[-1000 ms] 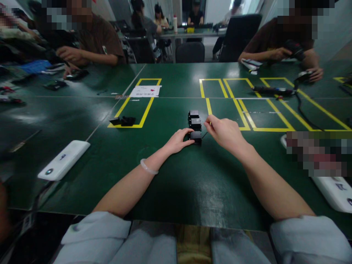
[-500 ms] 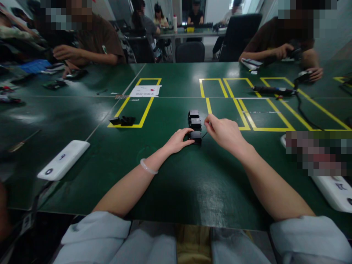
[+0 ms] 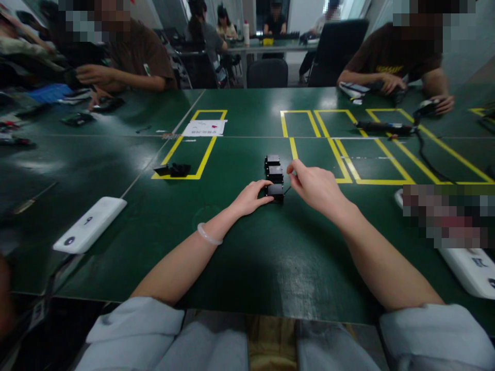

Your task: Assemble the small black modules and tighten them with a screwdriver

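Note:
Three small black box-shaped parts, resembling servo motors, stand in a row on the green table. My left hand [image 3: 251,198] is closed on the nearest black box [image 3: 275,191], thumb and fingers at its left side. Behind it sit the middle box [image 3: 275,172] and the far box [image 3: 273,159], neither held. Just right of the row, my right hand [image 3: 315,183] is closed in a pinch around a thin dark rod [image 3: 286,190]. The rod slants down toward the nearest box's right side; its kind and whether its tip touches cannot be made out.
Yellow tape rectangles mark the green table [image 3: 247,278]. Black parts [image 3: 172,169] and a paper label [image 3: 204,128] lie to the left. A white numbered device [image 3: 91,225] is at left, another [image 3: 474,268] at right. A dark cable [image 3: 425,157] trails at right. People sit opposite.
My hands, the boxes and the rod look the same. Across the table on the right, a person's hand and the dark object in it have moved down and left.

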{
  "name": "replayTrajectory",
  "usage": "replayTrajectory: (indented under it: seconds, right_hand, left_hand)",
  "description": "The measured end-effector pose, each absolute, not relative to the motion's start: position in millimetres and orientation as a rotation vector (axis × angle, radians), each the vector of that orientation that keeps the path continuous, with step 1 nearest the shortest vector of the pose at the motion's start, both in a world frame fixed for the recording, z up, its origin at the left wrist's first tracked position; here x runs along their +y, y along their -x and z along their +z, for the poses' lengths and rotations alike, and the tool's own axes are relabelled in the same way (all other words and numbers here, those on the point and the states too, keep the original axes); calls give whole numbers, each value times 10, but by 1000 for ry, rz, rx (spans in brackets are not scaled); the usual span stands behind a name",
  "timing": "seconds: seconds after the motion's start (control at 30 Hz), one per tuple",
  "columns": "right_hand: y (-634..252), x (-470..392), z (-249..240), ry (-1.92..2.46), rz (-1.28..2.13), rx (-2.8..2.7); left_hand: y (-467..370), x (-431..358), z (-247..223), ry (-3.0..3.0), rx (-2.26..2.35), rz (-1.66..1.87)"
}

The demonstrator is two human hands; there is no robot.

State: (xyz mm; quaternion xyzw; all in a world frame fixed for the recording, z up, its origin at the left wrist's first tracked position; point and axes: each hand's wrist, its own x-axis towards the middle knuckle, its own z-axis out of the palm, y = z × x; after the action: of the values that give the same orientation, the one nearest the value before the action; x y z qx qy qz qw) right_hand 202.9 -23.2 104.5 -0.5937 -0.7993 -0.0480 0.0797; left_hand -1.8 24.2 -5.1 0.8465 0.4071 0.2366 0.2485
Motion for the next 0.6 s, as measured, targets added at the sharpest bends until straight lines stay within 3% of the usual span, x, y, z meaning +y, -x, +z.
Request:
replayTrajectory:
  seconds: [0.6]
  right_hand:
    - [-2040,-224,1036,1737,-119,-2382]
  left_hand:
    - [16,228,-20,-2298,1113,642]
